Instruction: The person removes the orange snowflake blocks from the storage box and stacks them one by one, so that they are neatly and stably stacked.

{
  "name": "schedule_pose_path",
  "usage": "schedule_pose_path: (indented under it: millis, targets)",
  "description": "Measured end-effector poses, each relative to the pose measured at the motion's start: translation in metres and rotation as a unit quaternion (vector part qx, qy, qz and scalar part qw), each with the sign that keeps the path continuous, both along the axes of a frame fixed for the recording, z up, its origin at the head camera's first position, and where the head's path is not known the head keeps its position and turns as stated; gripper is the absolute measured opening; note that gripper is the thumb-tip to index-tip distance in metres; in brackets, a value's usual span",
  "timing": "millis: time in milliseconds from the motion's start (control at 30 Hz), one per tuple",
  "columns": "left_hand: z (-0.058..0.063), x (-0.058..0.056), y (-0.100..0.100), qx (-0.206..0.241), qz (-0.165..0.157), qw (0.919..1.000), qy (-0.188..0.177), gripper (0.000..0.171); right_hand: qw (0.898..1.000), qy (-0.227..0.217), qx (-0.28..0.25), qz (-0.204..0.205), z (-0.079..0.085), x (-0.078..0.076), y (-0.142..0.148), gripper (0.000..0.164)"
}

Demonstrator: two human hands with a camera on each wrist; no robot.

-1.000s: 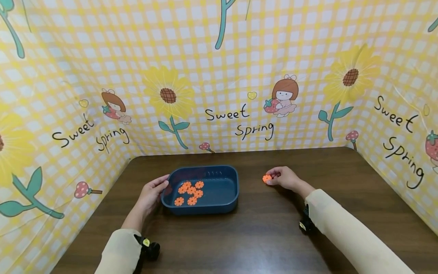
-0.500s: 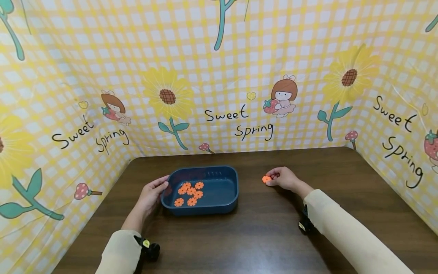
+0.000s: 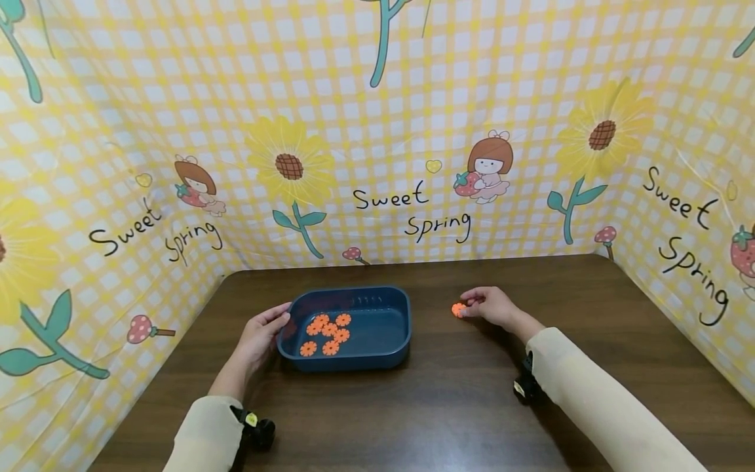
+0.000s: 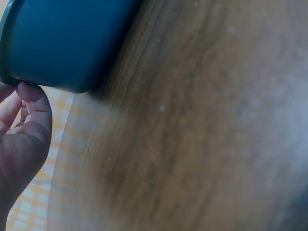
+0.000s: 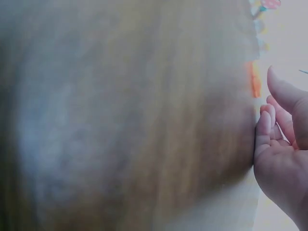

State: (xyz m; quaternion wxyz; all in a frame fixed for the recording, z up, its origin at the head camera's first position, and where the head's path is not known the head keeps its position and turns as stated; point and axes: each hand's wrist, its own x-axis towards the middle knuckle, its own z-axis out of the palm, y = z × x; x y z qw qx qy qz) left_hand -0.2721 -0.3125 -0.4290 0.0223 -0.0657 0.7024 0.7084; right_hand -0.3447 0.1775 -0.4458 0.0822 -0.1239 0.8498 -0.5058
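My left hand (image 3: 259, 334) grips the left end of a dark blue rectangular basin (image 3: 377, 337), thumb over the rim. In the left wrist view its thumb (image 4: 33, 96) lies against the basin's wall (image 4: 62, 43). Several orange notched plastic discs (image 3: 330, 347) lie in the basin's left half, some overlapping. To the right of the basin, my right hand (image 3: 495, 307) is at a single orange disc (image 3: 457, 311) on the table. The right wrist view shows its thumb and fingers spread, with a gap between the thumb tip (image 5: 272, 72) and the disc (image 5: 255, 79).
The brown wooden table (image 3: 366, 419) is walled in by a yellow checked cloth (image 3: 377, 131) at the back and sides. Black wrist cameras, one of them the left one (image 3: 259, 432), hang under both cream sleeves (image 3: 601, 393).
The right thumb and fingers have spread slightly from their pinch on the disc, which shows a little lower and to the left. My left hand and the basin stay in place.
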Motion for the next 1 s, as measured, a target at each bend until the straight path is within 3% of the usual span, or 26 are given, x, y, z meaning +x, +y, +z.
schedule_pose_path:
  millis: [333,467,1000]
  targets:
    - [-0.001,0.001,0.0,-0.003,-0.002,1.0,0.001,0.053,0.997,-0.022,-0.06,-0.032,0.006,-0.002,-0.001,0.044]
    - [-0.002,0.0,-0.002,-0.001,-0.002,1.0,0.002,0.054,0.997,-0.008,-0.068,-0.039,0.009,0.0,-0.009,0.046]
    - [-0.006,-0.002,-0.002,0.016,0.003,0.9995,0.025,0.042,0.991,0.019,-0.133,0.005,0.045,0.015,-0.084,0.032]
